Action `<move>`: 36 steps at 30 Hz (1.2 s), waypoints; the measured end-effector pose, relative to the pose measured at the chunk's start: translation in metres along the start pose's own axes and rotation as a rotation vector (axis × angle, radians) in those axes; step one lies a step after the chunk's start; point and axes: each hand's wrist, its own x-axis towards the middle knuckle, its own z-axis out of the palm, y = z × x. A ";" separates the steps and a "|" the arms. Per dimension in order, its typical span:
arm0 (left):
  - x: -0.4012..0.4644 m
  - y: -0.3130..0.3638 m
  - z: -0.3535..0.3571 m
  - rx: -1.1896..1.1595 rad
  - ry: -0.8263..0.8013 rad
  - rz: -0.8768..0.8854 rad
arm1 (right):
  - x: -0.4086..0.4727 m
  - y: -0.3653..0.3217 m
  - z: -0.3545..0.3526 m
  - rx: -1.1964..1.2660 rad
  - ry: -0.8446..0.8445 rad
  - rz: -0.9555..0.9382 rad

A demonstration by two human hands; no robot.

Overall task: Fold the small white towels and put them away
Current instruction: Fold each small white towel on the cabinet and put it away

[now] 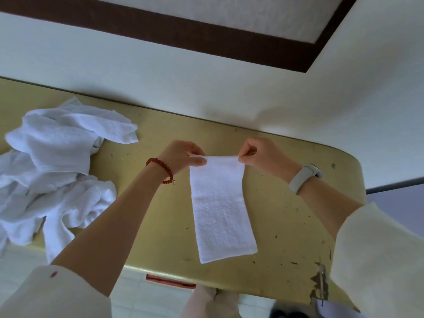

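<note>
Head view looks down on a worn yellow table (286, 203) pushed against a pale wall (206, 88), with a dark brown band (183, 33) running across that wall higher up. A narrow white towel (220, 210), folded into a long strip, lies on the tabletop with its near end towards the person and its far end lifted off the surface. The left hand (181, 157) pinches the far left corner between thumb and fingers, the other fingers curled in. The right hand (259, 154) pinches the far right corner the same way, thumb against forefinger, so the top edge is stretched taut between the two hands. A red bead bracelet (163, 168) sits on the left wrist and a pale watch band (305, 177) on the right; both forearms come out of cream sleeves (378, 260). To the left, well apart from the strip, a heap of loose towels (50, 171) lies crumpled and spills over the near edge of the table. Chipped, peeling patches (319, 283) mark the near right corner of the tabletop. Below the near edge a reddish strip (169, 280) shows, too little of it to tell what it is
</note>
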 end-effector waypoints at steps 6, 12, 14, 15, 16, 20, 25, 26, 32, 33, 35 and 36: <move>-0.011 0.015 0.002 0.136 0.145 0.073 | -0.001 -0.008 -0.006 0.004 0.059 -0.001; -0.025 0.020 0.005 0.021 0.270 0.120 | -0.012 -0.007 -0.004 -0.231 0.240 -0.220; -0.029 0.015 0.011 0.041 0.329 0.159 | -0.018 -0.001 0.001 -0.316 0.323 -0.321; -0.033 0.011 0.015 0.072 0.356 0.191 | -0.023 0.003 0.005 -0.334 0.357 -0.356; -0.038 0.006 0.020 0.102 0.381 0.231 | -0.029 0.007 0.009 -0.345 0.379 -0.382; -0.066 -0.031 0.050 0.145 0.379 0.305 | -0.064 0.028 0.040 -0.359 0.421 -0.480; -0.096 -0.078 0.083 0.271 0.326 0.420 | -0.100 0.067 0.079 -0.407 0.390 -0.530; -0.100 -0.082 0.087 0.328 0.343 0.451 | -0.106 0.073 0.084 -0.410 0.379 -0.526; -0.111 -0.094 0.103 0.523 0.371 0.578 | -0.126 0.088 0.106 -0.421 0.332 -0.488; -0.111 -0.096 0.104 0.516 0.378 0.585 | -0.127 0.090 0.108 -0.425 0.332 -0.487; -0.111 -0.099 0.106 0.504 0.389 0.595 | -0.128 0.093 0.111 -0.431 0.341 -0.491; -0.112 -0.101 0.107 0.503 0.392 0.604 | -0.129 0.094 0.112 -0.431 0.343 -0.494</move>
